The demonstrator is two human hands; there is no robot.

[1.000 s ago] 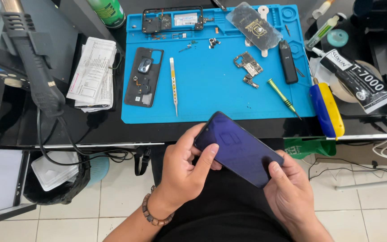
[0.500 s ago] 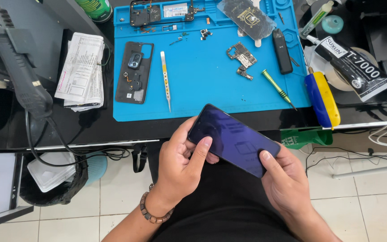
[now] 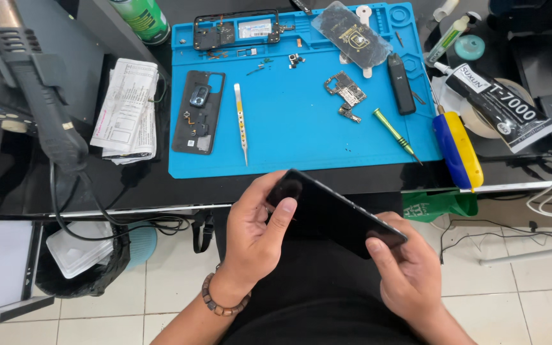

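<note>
A dark phone screen panel (image 3: 337, 214) is held over my lap, just in front of the desk edge. My left hand (image 3: 260, 233) grips its upper left end, thumb pressed on its face. My right hand (image 3: 407, 275) pinches its lower right corner. The panel is tilted, its long edge turned toward the camera, and its face looks black.
A blue work mat (image 3: 301, 128) on the black desk carries a phone frame (image 3: 234, 30), a dark back cover (image 3: 198, 112), tweezers (image 3: 241, 124), a small circuit board (image 3: 346, 96), and a green screwdriver (image 3: 396, 135). A glue tube (image 3: 499, 105), papers (image 3: 126, 108) and a hot-air handle (image 3: 43, 108) lie beside it.
The panel has tipped so its purple sheen is gone and more of its edge shows. My left thumb has shifted onto its upper left end. The view has shifted.
</note>
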